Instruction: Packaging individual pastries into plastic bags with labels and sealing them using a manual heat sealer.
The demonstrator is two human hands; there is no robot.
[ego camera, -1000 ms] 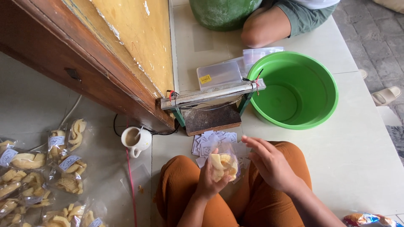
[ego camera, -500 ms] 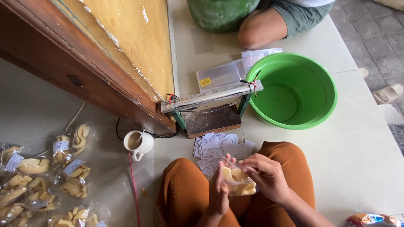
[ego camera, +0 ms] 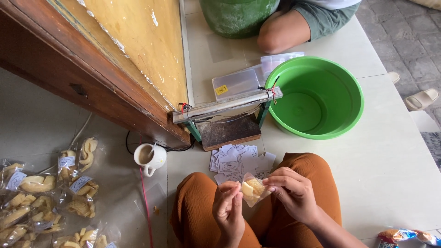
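Clear plastic forms the small snack bag (ego camera: pixel 253 189), filled with pale yellow crackers and held above the lap of a person in orange trousers seated on the tiled floor (ego camera: pixel 390 160). Head view: the left hand (ego camera: pixel 228 212) pinches the bag's near edge between fingertips, while the right hand (ego camera: pixel 294 193) closes on its far edge; both are narrow, gripping the bag. Paper labels (ego camera: pixel 239 161) lie scattered just beyond the knees, before a bar-shaped sealer (ego camera: pixel 227 105) on a dark wooden block. A green basin (ego camera: pixel 353 119) stands to the right, a white cup (ego camera: pixel 149 157) of milky drink to the left, and finished packets (ego camera: pixel 41 193) lie at far left. Judgement: to work the mouth well, both hands should keep the film taut and level, with the crackers shaken low, clear of the top strip.
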